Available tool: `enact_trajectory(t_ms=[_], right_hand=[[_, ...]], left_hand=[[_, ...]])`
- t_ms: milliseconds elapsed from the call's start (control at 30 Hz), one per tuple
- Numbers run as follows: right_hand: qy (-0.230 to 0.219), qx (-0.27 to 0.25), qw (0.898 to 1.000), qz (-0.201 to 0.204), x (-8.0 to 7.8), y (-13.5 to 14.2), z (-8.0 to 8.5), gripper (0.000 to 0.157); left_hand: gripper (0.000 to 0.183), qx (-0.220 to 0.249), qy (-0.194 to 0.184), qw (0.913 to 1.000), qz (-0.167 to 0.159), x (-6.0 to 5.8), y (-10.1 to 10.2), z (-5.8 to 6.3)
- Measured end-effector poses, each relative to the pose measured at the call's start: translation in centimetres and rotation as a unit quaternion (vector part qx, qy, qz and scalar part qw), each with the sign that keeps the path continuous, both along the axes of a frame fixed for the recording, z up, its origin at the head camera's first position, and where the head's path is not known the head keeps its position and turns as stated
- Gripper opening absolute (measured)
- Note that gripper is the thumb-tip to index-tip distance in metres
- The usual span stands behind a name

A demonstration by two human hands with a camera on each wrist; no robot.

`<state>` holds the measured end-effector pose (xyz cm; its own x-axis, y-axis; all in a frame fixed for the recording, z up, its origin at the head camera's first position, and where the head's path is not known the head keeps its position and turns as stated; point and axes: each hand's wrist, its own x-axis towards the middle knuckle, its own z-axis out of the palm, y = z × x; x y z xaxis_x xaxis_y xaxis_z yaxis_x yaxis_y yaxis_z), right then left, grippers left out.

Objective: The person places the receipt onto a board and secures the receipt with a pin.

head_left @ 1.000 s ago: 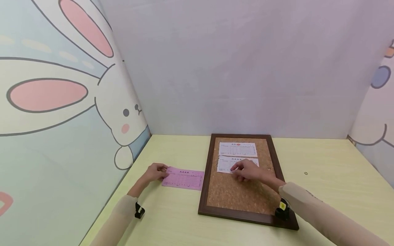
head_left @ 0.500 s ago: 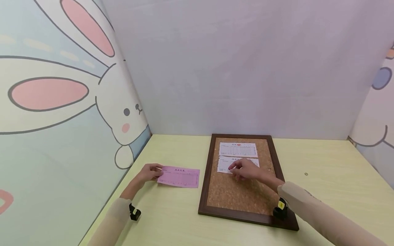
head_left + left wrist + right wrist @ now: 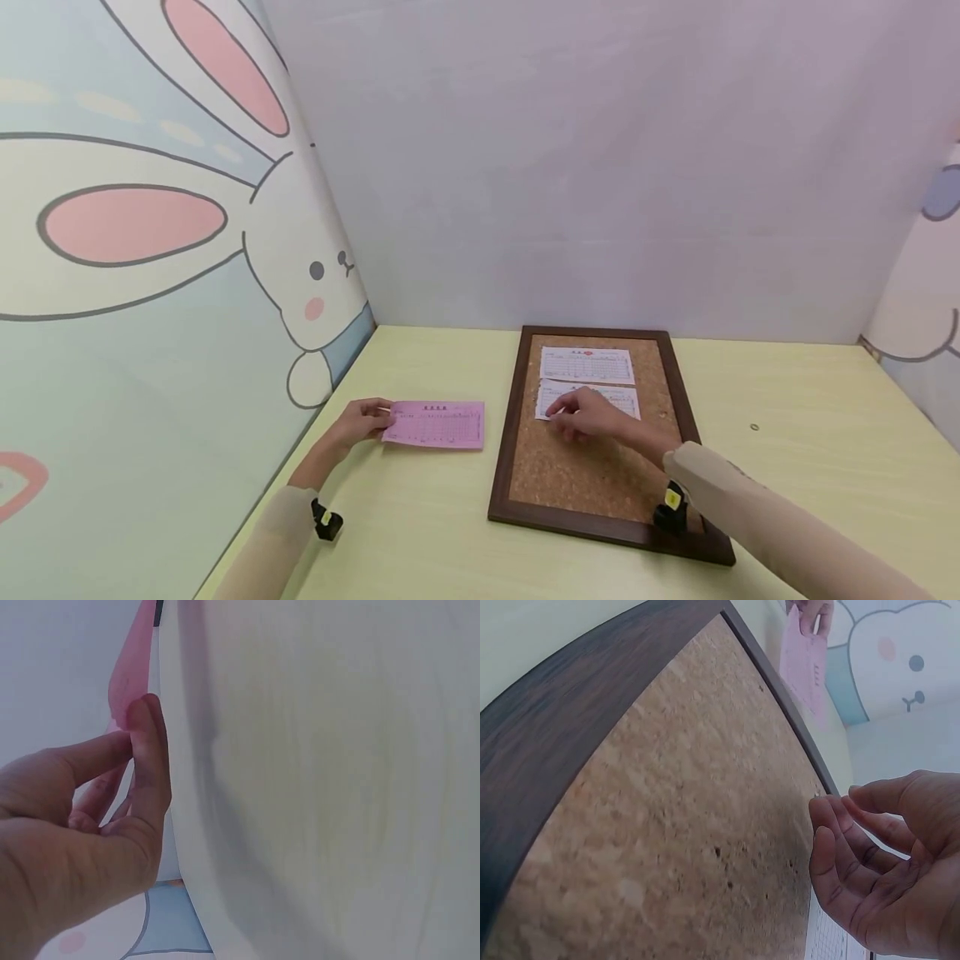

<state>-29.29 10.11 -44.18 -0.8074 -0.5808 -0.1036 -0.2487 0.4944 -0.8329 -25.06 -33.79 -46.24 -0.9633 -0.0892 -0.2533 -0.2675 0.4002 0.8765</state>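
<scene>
My left hand (image 3: pixel 362 422) pinches the left end of a pink printed receipt slip (image 3: pixel 438 427), left of the corkboard. In the left wrist view, thumb and finger meet on the edge of this slip (image 3: pixel 133 667), held up off the table. Two white printed slips lie on the brown-framed corkboard (image 3: pixel 600 471): an upper slip (image 3: pixel 585 364) and a lower slip (image 3: pixel 626 402) just beneath it. Over the lower slip's bottom left part, my right hand (image 3: pixel 588 415) has its fingertips bunched and bent. I cannot tell whether those fingertips hold something small.
A small ring-like object (image 3: pixel 754 427) lies on the pale table (image 3: pixel 795 492) to the right of the board. Behind the table hangs a plain light backdrop (image 3: pixel 592 208). A rabbit-print wall (image 3: pixel 150 358) borders the left side.
My left hand has moved slightly left with the pink slip, drawing it away from the board's frame. My right hand has edged toward the lower slip's bottom left corner. The head view has turned slightly.
</scene>
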Motion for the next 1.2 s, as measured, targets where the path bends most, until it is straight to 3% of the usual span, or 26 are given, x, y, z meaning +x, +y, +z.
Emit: enact_trajectory(t_ms=[333, 600, 867, 1200], right_hand=[[0.007, -0.015, 1.0, 0.022, -0.5, -2.4, -0.1, 0.021], [-0.002, -0.023, 0.999, 0.025, 0.1, -4.1, 0.0, 0.021], [-0.042, -0.063, 0.996, 0.048, 0.8, -5.1, -0.3, 0.026], [-0.125, -0.106, 0.985, 0.049, 1.0, -5.9, -0.4, 0.042]], left_hand=[[0.035, -0.002, 0.012, 0.9997, -0.019, 0.4, 0.7, 0.8], [0.037, 0.008, 0.022, 0.9993, -0.028, 0.7, 0.7, 1.3], [0.037, 0.033, 0.023, 0.9989, -0.025, 1.0, 0.9, 1.6], [0.037, 0.047, 0.03, 0.9979, -0.033, 1.1, 1.8, 1.9]])
